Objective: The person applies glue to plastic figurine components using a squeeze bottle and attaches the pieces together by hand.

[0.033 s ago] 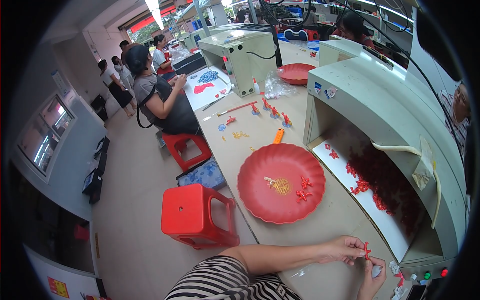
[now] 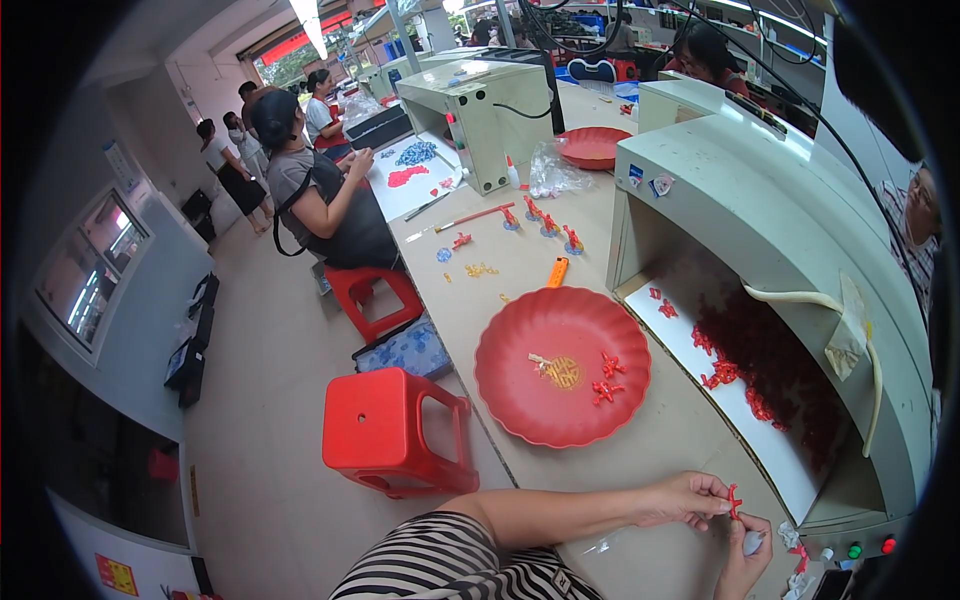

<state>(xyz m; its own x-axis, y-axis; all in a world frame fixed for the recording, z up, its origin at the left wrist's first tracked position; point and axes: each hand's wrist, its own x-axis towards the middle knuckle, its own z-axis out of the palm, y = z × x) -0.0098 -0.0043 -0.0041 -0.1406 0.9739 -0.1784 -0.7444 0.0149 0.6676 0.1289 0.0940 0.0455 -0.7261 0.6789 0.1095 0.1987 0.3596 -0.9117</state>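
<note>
Close to the table's front edge, my left hand (image 2: 690, 499) pinches a small red plastic figure (image 2: 735, 502) with thin limbs. My right hand (image 2: 742, 567) is closed just below it, with its fingertips at the figure's lower end. Within its fingers sits a small whitish, rounded thing (image 2: 752, 542), perhaps a squeeze bottle, mostly covered. Beyond my hands lies a scalloped red plastic tray (image 2: 510, 400), holding red figures (image 2: 606, 391) and a small pale piece (image 2: 539, 358).
A pale green curved machine housing (image 2: 760, 190) stands at the right, many red pieces (image 2: 725, 373) inside. Behind the tray are an orange-handled tool (image 2: 558, 272), yellow bits (image 2: 481, 269) and figures on clear bases (image 2: 572, 240). A red stool (image 2: 375, 420) and a seated person (image 2: 310, 190) are leftward.
</note>
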